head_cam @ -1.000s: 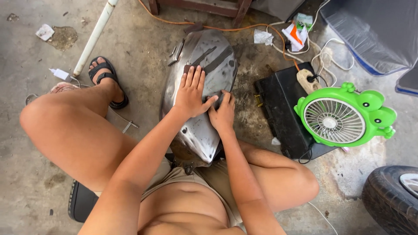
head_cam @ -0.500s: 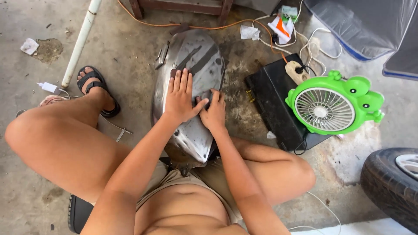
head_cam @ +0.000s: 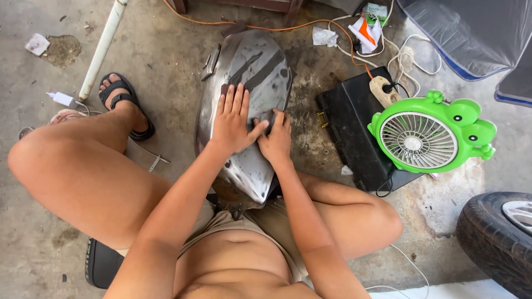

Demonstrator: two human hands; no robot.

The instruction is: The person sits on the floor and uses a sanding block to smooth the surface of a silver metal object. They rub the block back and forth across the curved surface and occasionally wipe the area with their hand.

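Observation:
A bare-metal, teardrop-shaped tank [head_cam: 252, 61] with dark streaks lies on the concrete between my knees. My left hand [head_cam: 233, 119] lies flat on its top with the fingers stretched out. A dark corner of a sheet [head_cam: 224, 88] shows by the fingertips. My right hand [head_cam: 275, 138] rests just right of the left thumb. Its fingers are bent down onto the tank's right side, and what lies under them is hidden.
A green frog-shaped fan [head_cam: 424, 138] stands on a black case [head_cam: 343, 119] to the right, with a power strip [head_cam: 382, 88] and cables behind it. A tyre [head_cam: 499, 238] is at the lower right. A white pipe [head_cam: 102, 47] and my sandalled foot [head_cam: 124, 102] are on the left.
The view shifts a little. Both hands stay on the tank in nearly the same place, the left hand sliding slightly over the metal.

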